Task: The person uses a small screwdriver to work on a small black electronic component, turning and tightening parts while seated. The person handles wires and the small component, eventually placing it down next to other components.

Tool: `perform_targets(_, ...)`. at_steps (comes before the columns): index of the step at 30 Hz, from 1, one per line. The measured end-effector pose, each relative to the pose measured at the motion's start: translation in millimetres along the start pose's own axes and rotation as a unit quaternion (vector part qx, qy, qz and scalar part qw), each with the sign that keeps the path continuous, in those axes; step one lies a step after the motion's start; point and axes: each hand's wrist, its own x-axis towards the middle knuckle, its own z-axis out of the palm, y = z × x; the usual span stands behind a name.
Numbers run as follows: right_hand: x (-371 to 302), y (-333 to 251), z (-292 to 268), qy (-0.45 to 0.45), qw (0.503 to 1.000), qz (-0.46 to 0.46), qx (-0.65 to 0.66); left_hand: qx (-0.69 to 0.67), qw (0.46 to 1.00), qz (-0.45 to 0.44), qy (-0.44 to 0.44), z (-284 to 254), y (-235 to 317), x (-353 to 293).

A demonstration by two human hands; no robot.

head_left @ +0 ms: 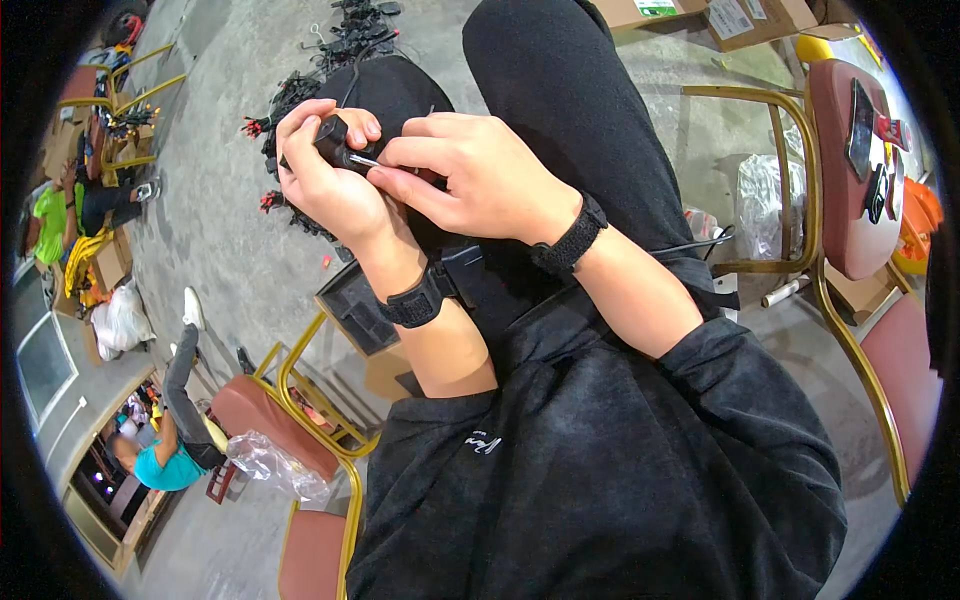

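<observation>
The view comes from the person's head, from the left of two fisheye cameras, and faces steeply downward. Quite near it are the left grip [335,190], between ten and eleven o'clock, and the right grip [475,170], toward twelve; the black sweatshirt [600,470] fills five o'clock.

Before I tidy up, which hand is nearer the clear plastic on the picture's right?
Right. The right hand is left of the clear plastic in view; the left hand, around the black device, is farther left.
</observation>
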Motion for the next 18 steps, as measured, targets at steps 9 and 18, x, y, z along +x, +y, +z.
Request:
perform_targets(9, 0.1, 1.0, 1.2, 0.001, 1.0, -0.001, 0.006, 0.045, 0.999, -0.001, -0.018, -0.8, 1.3, -1.0)
perform_targets(18, 0.1, 0.6, 1.0, -0.007, 1.0, 0.001, 0.004, 0.002, 1.0, 0.004, -0.017, -1.0, 0.9, -0.1)
